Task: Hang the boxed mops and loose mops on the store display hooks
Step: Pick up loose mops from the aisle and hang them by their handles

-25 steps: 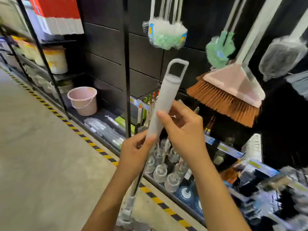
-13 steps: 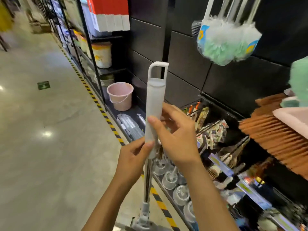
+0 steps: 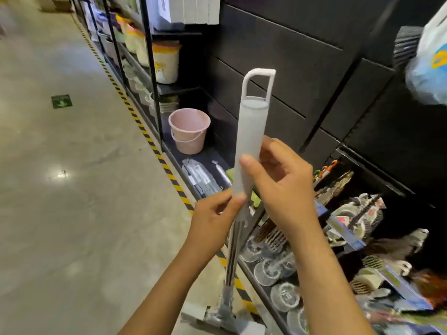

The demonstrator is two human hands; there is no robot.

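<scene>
I hold a loose mop upright in front of me; its white grip ends in a square hanging loop at the top, and a metal pole runs down to the flat head near the floor. My left hand pinches the bottom of the white grip where the pole begins. My right hand wraps the grip a little higher, thumb across its front. A bagged mop head hangs from the dark display wall at the upper right, partly cut off by the frame edge.
A pink bucket stands on the low black shelf behind the mop. Brushes and clear plastic items fill the lower shelves to the right. Yellow-black tape edges the shelving along the concrete aisle floor, which stretches away on the left.
My view has swung left along the aisle: the hanging mops and the broom have slid out to the right. Both hands keep the same hold on the mop grip.
</scene>
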